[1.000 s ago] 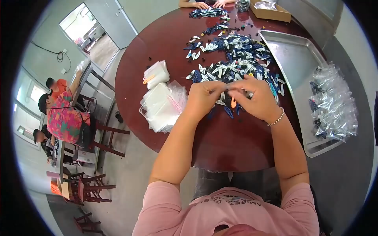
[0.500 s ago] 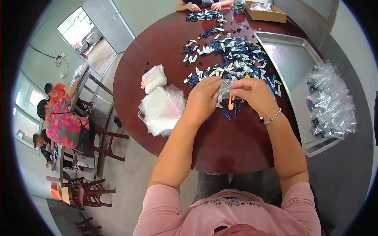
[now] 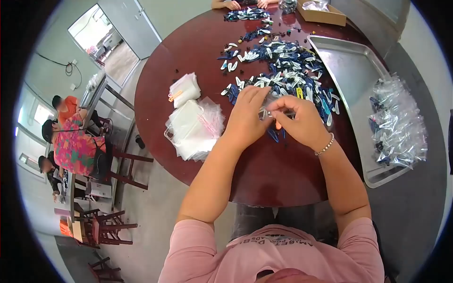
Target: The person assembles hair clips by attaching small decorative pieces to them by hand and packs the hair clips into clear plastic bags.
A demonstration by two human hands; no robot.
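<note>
A small clear plastic bag (image 3: 265,113) is pinched between my two hands over the near edge of a pile of small white and blue clips (image 3: 288,59). My left hand (image 3: 249,115) has its fingers closed on the bag's left side. The fingers of my right hand (image 3: 303,120) are curled and pressed on the bag's other side. An orange clip (image 3: 278,125) shows partly below my right fingertips; the rest of it is hidden. Just beyond my right hand, a yellow clip (image 3: 299,93) lies in the pile.
Stacks of flat clear bags (image 3: 191,134) lie left on the round table (image 3: 273,179). A metal tray (image 3: 347,56) with filled bags (image 3: 401,122) stands right. A cardboard box (image 3: 321,16) and a person's hands (image 3: 232,5) are at the far side. Other people sit left.
My right hand has turned inward and its fingers have closed in nearer my left hand. The orange clip, hanging in plain sight before, is now mostly covered.
</note>
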